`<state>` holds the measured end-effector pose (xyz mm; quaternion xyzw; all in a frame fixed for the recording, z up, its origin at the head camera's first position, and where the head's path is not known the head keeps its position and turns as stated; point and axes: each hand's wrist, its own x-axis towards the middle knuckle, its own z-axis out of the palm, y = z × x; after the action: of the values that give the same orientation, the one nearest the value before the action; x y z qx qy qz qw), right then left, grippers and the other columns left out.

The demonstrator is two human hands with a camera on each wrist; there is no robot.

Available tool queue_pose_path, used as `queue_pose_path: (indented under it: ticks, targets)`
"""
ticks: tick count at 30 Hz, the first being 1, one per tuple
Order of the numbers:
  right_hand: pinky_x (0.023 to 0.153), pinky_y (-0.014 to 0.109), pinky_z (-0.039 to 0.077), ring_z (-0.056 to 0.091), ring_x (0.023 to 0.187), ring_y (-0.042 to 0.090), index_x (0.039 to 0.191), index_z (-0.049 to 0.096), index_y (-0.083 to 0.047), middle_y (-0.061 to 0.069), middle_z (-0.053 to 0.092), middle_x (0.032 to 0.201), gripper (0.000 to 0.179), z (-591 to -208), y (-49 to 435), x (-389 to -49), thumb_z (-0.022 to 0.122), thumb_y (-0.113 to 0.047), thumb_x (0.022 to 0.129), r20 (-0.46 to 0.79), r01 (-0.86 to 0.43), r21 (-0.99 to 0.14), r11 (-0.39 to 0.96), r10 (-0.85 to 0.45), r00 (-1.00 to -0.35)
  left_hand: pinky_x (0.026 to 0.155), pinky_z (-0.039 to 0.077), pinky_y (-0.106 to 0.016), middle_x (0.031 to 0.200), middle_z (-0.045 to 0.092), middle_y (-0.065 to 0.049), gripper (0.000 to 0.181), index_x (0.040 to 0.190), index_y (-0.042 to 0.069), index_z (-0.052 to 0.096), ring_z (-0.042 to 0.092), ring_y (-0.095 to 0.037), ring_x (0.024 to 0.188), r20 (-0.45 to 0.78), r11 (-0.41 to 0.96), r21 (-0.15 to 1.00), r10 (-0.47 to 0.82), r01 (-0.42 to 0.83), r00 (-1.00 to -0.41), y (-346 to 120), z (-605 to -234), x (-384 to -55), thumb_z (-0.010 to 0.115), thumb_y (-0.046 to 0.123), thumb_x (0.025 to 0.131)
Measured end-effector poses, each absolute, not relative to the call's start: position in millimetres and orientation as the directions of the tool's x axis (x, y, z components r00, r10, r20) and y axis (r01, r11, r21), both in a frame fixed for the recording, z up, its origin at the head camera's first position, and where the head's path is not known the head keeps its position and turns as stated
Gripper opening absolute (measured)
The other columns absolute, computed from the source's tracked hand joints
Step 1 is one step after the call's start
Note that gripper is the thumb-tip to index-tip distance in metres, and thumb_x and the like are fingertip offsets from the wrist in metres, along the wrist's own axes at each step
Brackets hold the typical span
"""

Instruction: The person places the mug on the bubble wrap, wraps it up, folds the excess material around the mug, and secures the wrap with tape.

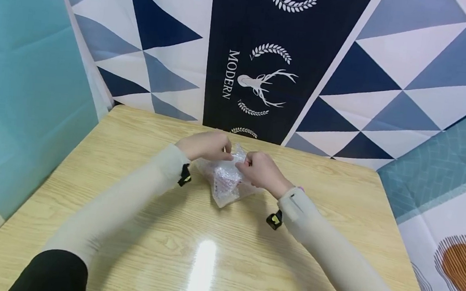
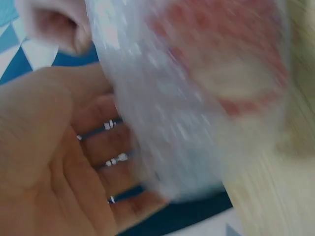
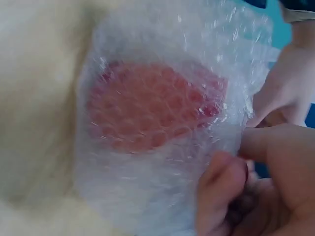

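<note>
A clear bubble-wrap package [image 1: 225,185] sits on the table below both hands. Through the plastic shows something red and pale [image 3: 152,105], too veiled to name. My left hand [image 1: 206,146] pinches the package's upper edge on its left; in the left wrist view its fingers go behind the wrap [image 2: 152,128]. On the other side my right hand [image 1: 265,171] has its fingers curled, and in the right wrist view thumb and finger [image 3: 221,179] grip the wrap's edge. The two hands are close together, with a short stretch of wrap between them.
The pale wooden table [image 1: 153,251] ends at the back against a patterned cloth [image 1: 168,29] with triangles and a dark deer panel. A teal cloth [image 1: 23,71] hangs at the left, and another patterned cloth [image 1: 455,226] lies along the right edge.
</note>
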<state>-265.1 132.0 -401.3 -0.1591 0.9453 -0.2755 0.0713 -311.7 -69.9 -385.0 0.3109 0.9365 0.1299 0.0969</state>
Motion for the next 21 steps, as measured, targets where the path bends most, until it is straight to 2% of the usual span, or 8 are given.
queue_pose_path:
  ticks: [3,5,9,11,14,17,19,21]
  targets:
    - [0.046,0.027,0.048,0.058,0.049,0.015,0.079,0.057,-0.009,0.002,0.057,0.063,0.032,-406,145,-254,0.063,-0.03,0.102,0.014,-0.282,-0.641,0.714,-0.356,-0.934,0.097,0.056,-0.041,0.123,0.073,-0.01,0.04,0.123,0.007,0.073,0.069,-0.023,0.107,-0.012,0.784,0.337,0.557,0.521,-0.831,-89,-389,-308,0.057,0.039,0.106]
    - [0.048,0.027,0.05,0.059,0.051,0.015,0.084,0.06,-0.008,0.004,0.059,0.064,0.027,-410,153,-247,0.063,-0.027,0.102,0.045,-0.278,-0.691,0.667,-0.343,-0.938,0.097,0.056,-0.044,0.125,0.072,-0.012,0.044,0.127,0.006,0.07,0.069,-0.026,0.109,0.057,0.795,0.383,0.487,0.47,-0.871,-103,-394,-303,0.053,0.04,0.107]
    - [0.053,0.026,0.053,0.062,0.061,0.015,0.097,0.067,-0.004,0.008,0.065,0.074,0.015,-421,169,-234,0.063,-0.018,0.101,0.107,-0.267,-0.742,0.615,-0.284,-0.953,0.093,0.057,-0.045,0.121,0.072,-0.014,0.041,0.128,0.004,0.067,0.07,-0.027,0.103,0.196,0.758,0.506,0.363,0.411,-0.911,-123,-412,-290,0.051,0.037,0.108]
    - [0.06,0.025,0.056,0.065,0.07,0.017,0.105,0.068,-0.001,0.013,0.068,0.085,0.014,-428,175,-227,0.063,-0.014,0.1,0.124,-0.242,-0.769,0.592,-0.233,-0.965,0.089,0.058,-0.043,0.116,0.073,-0.014,0.039,0.127,0.003,0.067,0.069,-0.025,0.096,0.24,0.723,0.56,0.327,0.405,-0.914,-129,-424,-282,0.05,0.033,0.109]
    - [0.072,0.03,0.062,0.068,0.083,0.02,0.116,0.066,0.002,0.02,0.068,0.106,0.021,-439,181,-218,0.062,-0.009,0.099,0.099,-0.154,-0.846,0.51,-0.133,-0.986,0.091,0.059,-0.044,0.118,0.073,-0.017,0.039,0.131,0.001,0.065,0.07,-0.026,0.095,0.268,0.692,0.599,0.302,0.404,-0.915,-136,-443,-268,0.049,0.03,0.11]
    - [0.081,0.032,0.063,0.07,0.096,0.026,0.127,0.06,0.005,0.026,0.062,0.124,0.03,-447,182,-210,0.062,-0.008,0.099,0.054,-0.078,-0.904,0.421,-0.069,-0.996,0.092,0.059,-0.046,0.12,0.073,-0.02,0.042,0.135,0.0,0.063,0.072,-0.029,0.099,0.246,0.694,0.621,0.269,0.364,-0.931,-143,-457,-253,0.048,0.031,0.11]
    - [0.085,0.032,0.062,0.069,0.105,0.031,0.132,0.057,0.004,0.026,0.059,0.131,0.036,-452,184,-206,0.063,-0.009,0.099,0.029,-0.048,-0.907,0.418,-0.051,-0.998,0.092,0.059,-0.048,0.119,0.073,-0.021,0.04,0.132,-0.001,0.064,0.072,-0.032,0.105,0.238,0.687,0.647,0.231,0.331,-0.944,-148,-462,-245,0.051,0.029,0.109]
    - [0.089,0.031,0.06,0.067,0.114,0.035,0.139,0.053,0.001,0.025,0.056,0.139,0.043,-455,187,-203,0.063,-0.011,0.099,0.002,-0.027,-0.902,0.432,-0.057,-0.998,0.088,0.06,-0.048,0.114,0.075,-0.019,0.036,0.127,0.0,0.068,0.073,-0.032,0.102,0.239,0.675,0.678,0.172,0.291,-0.956,-152,-465,-237,0.054,0.027,0.108]
